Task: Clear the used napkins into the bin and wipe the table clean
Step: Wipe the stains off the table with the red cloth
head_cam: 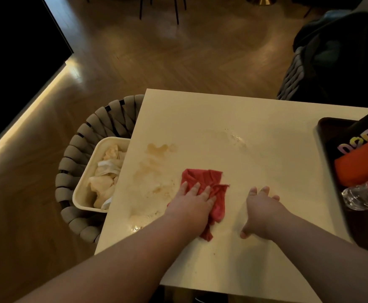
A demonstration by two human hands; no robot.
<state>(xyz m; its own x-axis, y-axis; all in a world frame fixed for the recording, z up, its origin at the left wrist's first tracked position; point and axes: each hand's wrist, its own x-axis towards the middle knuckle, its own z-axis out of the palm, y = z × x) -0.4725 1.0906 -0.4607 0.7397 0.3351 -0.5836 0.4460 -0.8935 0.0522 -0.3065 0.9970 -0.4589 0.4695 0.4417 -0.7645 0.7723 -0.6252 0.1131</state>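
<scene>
A cream bin [84, 193] sits at the left of the frame, on a woven chair [78, 149] beside the table [255, 149]. It is full of crumpled used napkins [106, 173]. The table edge hides part of the bin.

At the right edge, a dark tray [325, 127] holds an orange thing [360, 165], a clear bottle [362, 193] and something black with bright letters [353, 141]. All are cut off.

The red cloth [202, 178] is wrinkled and lies near the middle of the table. The left hand [191, 204] presses flat on it, fingers spread. The right hand [264, 213] rests open on the bare table, just right of the cloth, holding nothing.

Brown stains [159, 149] and wet smears show left of the cloth.
</scene>
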